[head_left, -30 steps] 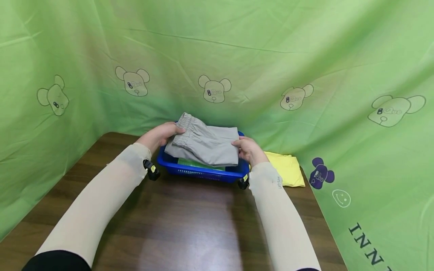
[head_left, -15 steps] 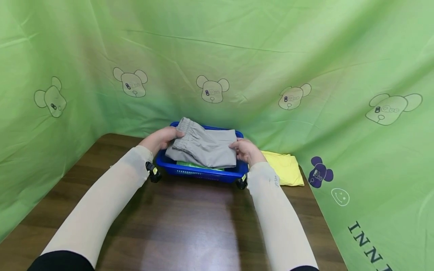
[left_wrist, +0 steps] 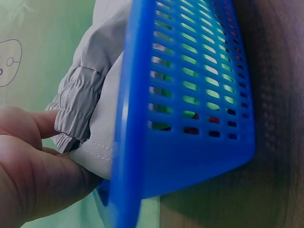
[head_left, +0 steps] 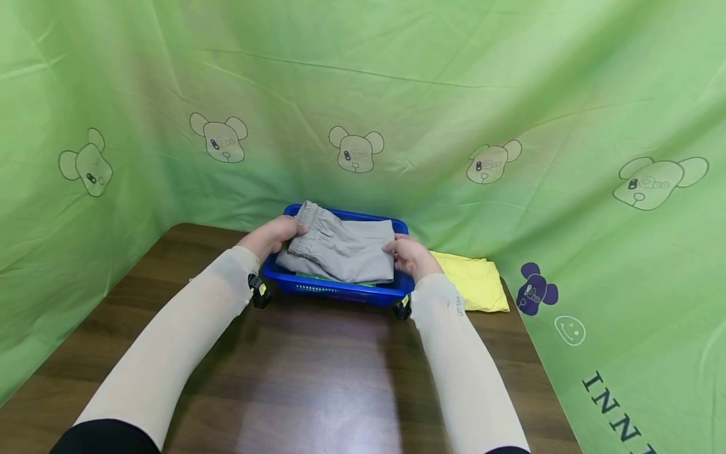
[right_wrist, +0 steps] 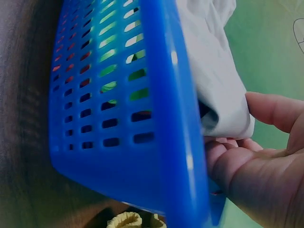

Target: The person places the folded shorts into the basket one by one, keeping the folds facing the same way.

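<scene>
Folded grey pants (head_left: 346, 246) with an elastic waistband lie across the top of a blue plastic basket (head_left: 340, 291). At the waistband end on the left, my left hand (head_left: 275, 234) pinches the cloth between thumb and fingers. My right hand (head_left: 413, 255) grips the opposite folded end, thumb on top and fingers beneath. The left wrist view shows the gathered waistband (left_wrist: 73, 111) in the fingers, just above the basket rim (left_wrist: 126, 118). Over in the right wrist view, the pants' fold (right_wrist: 228, 114) sits between thumb and fingers. Green and red cloth shows through the basket's slots.
A folded yellow cloth (head_left: 473, 282) lies on the brown wooden table (head_left: 317, 372), right of the basket and beside my right forearm. A green curtain (head_left: 363, 75) printed with bear heads hangs close behind the basket and along both sides.
Both hands have lowered the grey pants slightly into the basket, so more of its back rim shows. The green cloth underneath is more covered at the front.
</scene>
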Tool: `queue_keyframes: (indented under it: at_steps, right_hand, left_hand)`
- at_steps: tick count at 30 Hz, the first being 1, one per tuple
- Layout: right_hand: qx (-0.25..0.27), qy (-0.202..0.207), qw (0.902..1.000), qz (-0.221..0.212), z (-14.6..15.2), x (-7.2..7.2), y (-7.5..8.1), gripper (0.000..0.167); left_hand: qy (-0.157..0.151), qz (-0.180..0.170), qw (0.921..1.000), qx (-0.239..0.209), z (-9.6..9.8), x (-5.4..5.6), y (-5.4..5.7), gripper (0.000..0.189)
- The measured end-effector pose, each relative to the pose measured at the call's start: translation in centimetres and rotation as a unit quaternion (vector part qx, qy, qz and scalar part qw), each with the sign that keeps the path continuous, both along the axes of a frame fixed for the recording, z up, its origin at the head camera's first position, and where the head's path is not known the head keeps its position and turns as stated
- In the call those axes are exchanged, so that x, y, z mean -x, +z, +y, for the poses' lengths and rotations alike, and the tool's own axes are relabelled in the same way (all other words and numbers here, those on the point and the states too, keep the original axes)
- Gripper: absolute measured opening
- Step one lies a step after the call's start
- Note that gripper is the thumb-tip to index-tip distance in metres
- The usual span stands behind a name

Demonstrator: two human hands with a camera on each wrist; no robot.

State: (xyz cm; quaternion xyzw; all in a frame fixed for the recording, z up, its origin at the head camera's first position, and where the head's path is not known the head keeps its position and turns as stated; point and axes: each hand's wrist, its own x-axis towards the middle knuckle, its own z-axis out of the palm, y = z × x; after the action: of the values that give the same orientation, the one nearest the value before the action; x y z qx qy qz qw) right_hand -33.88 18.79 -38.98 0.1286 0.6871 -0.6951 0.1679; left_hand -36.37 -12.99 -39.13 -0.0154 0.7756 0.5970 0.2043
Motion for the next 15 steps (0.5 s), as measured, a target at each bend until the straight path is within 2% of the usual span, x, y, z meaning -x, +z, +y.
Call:
queue_keyframes:
  at_steps: [4, 7, 11, 15]
  right_hand:
    - [-0.006, -0.001, 1.0000, 0.005, -0.1, -0.1, -0.2, 0.058]
    - [-0.018, -0.003, 0.9996, 0.020, -0.1, -0.3, -0.3, 0.062]
    - [-0.067, -0.004, 0.9963, 0.053, -0.3, -0.6, -0.6, 0.069]
    - [-0.124, 0.002, 0.9893, 0.077, -0.6, -0.8, -0.7, 0.069]
  left_hand:
    - [0.011, -0.005, 0.9999, 0.001, 0.1, 0.0, -0.4, 0.027]
    - [0.011, 0.004, 0.9999, 0.006, 0.1, 0.1, -0.8, 0.028]
    - [0.000, 0.016, 0.9995, 0.026, 0.0, 0.1, -1.1, 0.048]
    - [-0.001, 0.017, 0.9987, 0.049, -0.1, -0.2, -1.0, 0.067]
